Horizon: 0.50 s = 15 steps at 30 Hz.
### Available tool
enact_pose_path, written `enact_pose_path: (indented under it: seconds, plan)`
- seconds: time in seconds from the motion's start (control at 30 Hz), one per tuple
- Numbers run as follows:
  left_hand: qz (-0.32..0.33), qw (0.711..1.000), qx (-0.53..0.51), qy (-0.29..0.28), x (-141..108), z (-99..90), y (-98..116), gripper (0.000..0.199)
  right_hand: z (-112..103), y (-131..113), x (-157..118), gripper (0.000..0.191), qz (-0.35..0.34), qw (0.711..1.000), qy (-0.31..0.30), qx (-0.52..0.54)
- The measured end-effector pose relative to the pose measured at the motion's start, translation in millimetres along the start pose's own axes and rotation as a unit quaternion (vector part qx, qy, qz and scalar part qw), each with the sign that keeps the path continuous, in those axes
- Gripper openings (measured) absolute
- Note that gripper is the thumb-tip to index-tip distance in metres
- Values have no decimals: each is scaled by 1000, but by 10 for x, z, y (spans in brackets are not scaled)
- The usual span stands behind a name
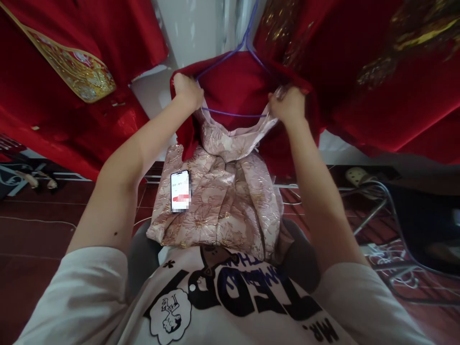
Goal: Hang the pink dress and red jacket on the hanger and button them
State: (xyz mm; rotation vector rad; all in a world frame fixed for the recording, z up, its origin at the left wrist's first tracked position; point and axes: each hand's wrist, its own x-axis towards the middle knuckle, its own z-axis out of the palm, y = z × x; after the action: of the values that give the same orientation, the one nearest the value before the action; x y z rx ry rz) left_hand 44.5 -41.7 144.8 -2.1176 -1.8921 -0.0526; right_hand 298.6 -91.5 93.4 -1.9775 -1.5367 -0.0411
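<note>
At both ends of the hanger, left hand and right hand grip the dress by its top, seemingly not yet secured there; its skirt lies bunched below the hanger.

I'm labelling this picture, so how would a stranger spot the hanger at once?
Start at the pink garment on the person's lap and go up to the left hand and right hand. Between them, against the red cloth, is the hanger, its lower bar running across. Its thin purple lines set it apart from the red and pink cloth around it.
</note>
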Motion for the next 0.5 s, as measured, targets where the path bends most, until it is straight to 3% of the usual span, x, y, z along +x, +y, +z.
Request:
enact_pose_path:
  seconds: [0.2,0.33,0.5]
  plan:
    - [9,998,-39,43,-131,153,-212,63,-556,36,-80,37,-70,994,-83,-25]
    - [63,982,-159,85,-46,360,-483,75,-654,96,-120,17,-116,989,-90,-9]
    - [52,965,-255,29,218,392,-688,73,-714,112,-58,25,-81,987,-137,-9]
